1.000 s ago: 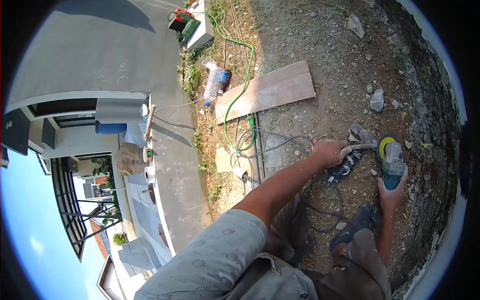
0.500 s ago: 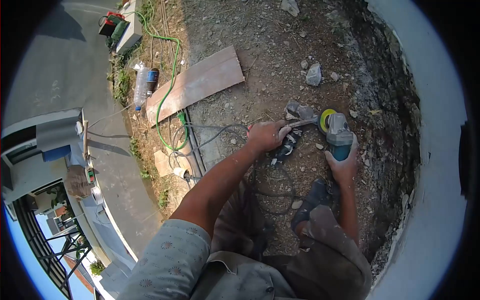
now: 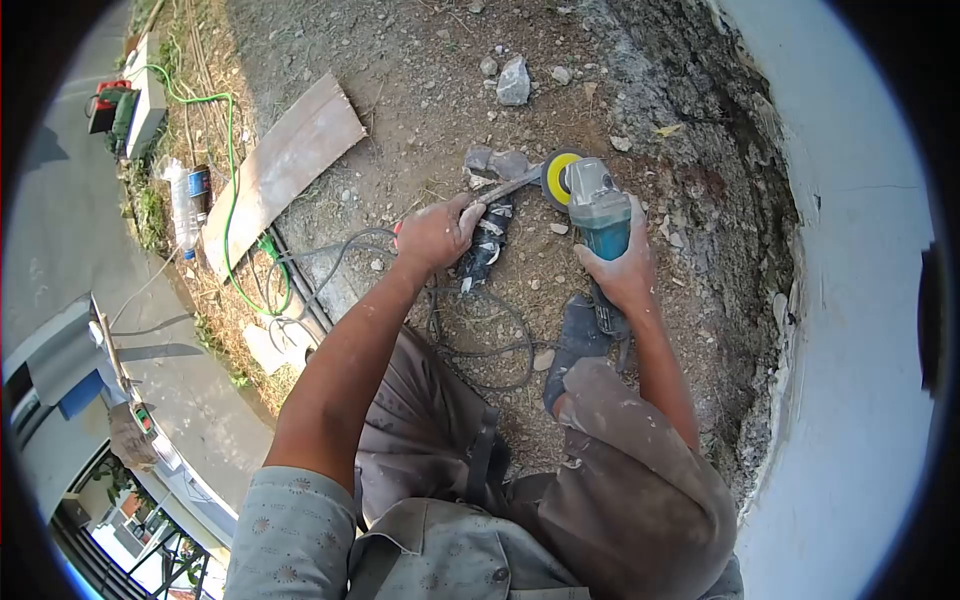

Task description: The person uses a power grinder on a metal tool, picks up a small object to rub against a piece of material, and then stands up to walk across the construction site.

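My left hand [image 3: 432,237] is wrapped round a narrow metal blade [image 3: 512,184], with a bit of red showing behind the fist. The blade's far end is right at the yellow-and-black disc [image 3: 557,183] of an angle grinder [image 3: 606,222]. My right hand [image 3: 628,272] grips the teal grinder body from below, its thumb on the near side. Under the blade, on the dirt, lie a dark, white-flecked piece [image 3: 482,252] and some grey stones [image 3: 495,163].
A wooden board [image 3: 285,165] lies to the left, crossed by a green cable [image 3: 232,150]. Grey cable [image 3: 480,355] loops near my shoe [image 3: 580,345]. Bottles [image 3: 183,205] lie beside the road. A pale stone [image 3: 514,82] sits ahead; a white wall [image 3: 850,300] stands at right.
The view has shifted to the right, so everything appears further left. Both hands keep their grips, and the blade still meets the grinder's disc.
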Demonstrator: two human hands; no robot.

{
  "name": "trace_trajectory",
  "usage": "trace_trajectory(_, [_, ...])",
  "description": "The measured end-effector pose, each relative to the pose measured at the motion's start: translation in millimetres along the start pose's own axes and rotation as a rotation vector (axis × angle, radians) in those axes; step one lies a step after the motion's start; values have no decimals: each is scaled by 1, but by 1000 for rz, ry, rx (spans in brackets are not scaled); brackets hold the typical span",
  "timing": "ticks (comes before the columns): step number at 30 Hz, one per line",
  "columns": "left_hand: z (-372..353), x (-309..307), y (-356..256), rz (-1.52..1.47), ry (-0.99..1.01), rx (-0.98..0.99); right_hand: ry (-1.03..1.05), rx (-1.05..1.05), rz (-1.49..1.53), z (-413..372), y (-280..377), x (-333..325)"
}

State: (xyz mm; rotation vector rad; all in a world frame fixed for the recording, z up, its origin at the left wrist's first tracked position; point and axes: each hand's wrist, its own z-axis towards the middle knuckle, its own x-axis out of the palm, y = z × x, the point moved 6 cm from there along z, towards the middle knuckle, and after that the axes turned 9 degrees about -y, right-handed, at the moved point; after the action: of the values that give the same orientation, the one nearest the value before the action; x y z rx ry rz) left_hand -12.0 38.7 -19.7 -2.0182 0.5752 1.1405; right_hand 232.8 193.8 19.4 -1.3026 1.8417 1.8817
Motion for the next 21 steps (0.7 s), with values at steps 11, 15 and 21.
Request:
trace_trajectory(11, [-1,-2,-5,-14,13,-16,30,124,104,-7,-7,0])
trace_trajectory(15, [-2,-7,-10,-25,-12,-30,41,107,64,-8,-8,-2])
trace_trajectory(21, [-1,-5,-10,6,1,-31,54,118,63,-6,-6,1])
